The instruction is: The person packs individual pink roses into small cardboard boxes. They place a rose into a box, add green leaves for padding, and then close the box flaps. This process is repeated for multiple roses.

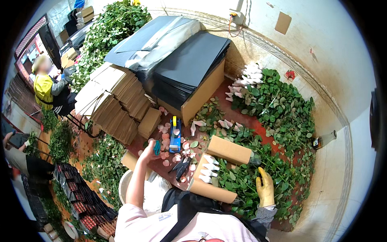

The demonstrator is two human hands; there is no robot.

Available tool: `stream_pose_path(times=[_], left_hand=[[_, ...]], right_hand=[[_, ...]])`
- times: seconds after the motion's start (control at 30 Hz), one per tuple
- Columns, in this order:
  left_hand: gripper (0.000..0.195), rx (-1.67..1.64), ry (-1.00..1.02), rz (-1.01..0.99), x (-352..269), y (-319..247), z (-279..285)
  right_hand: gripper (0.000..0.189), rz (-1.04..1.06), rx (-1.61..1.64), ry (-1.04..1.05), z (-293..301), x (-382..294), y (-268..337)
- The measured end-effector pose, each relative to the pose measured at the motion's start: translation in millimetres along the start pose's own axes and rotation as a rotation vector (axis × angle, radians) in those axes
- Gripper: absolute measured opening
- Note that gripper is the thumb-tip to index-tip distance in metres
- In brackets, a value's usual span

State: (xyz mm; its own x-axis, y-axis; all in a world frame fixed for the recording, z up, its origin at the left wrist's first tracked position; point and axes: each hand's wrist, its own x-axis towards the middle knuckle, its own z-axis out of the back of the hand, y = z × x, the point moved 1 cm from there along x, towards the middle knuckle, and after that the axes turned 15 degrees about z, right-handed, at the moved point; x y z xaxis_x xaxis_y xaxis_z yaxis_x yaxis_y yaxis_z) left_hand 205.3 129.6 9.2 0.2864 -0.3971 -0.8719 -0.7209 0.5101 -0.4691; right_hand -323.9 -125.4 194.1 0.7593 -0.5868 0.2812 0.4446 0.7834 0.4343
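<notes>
My bare left hand (148, 152) grips a small teal tool (157, 147), possibly a stapler, over the table's left edge. My right hand (265, 185), in a yellow glove, is held with fingers apart above leafy rose stems (242, 178). Between the hands, a sheet of brown corrugated cardboard (198, 170) carries several flower heads in white foam net sleeves (209, 173). One folded cardboard flap (229, 149) lies at its far side and a curved one (213, 191) at its near side. Black-handled scissors or shears (181, 168) rest beside the cardboard, nearer my left hand.
A blue tape dispenser (175, 139) stands among loose pink petals (165, 136). Behind are stacked cardboard sheets (118, 106) and a box of black sheets (184, 66). Sleeved roses (269, 103) are heaped far right, near a glass bottle (325, 139). A person (48, 84) sits at upper left.
</notes>
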Motion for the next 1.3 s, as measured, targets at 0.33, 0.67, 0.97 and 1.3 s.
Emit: stream_pose_path(times=[0.33, 0.67, 0.97, 1.3], left_hand=[[0.057, 0.249, -0.081, -0.717, -155, -1, -136], [0.096, 1.063, 0.175, -0.957, -218, 26, -286], [0.091, 0.980, 0.217, -1.114, -211, 36, -330], [0.057, 1.111, 0.049, -1.029, -165, 33, -336]], right_hand=[[0.051, -0.081, 0.776, -0.079, 0, 65, 85], [0.101, -0.179, 1.383, 0.020, -49, 43, 86], [0.087, 0.088, 1.118, 0.312, 2, 55, 38], [0.084, -0.065, 1.684, 0.026, -25, 218, -129]])
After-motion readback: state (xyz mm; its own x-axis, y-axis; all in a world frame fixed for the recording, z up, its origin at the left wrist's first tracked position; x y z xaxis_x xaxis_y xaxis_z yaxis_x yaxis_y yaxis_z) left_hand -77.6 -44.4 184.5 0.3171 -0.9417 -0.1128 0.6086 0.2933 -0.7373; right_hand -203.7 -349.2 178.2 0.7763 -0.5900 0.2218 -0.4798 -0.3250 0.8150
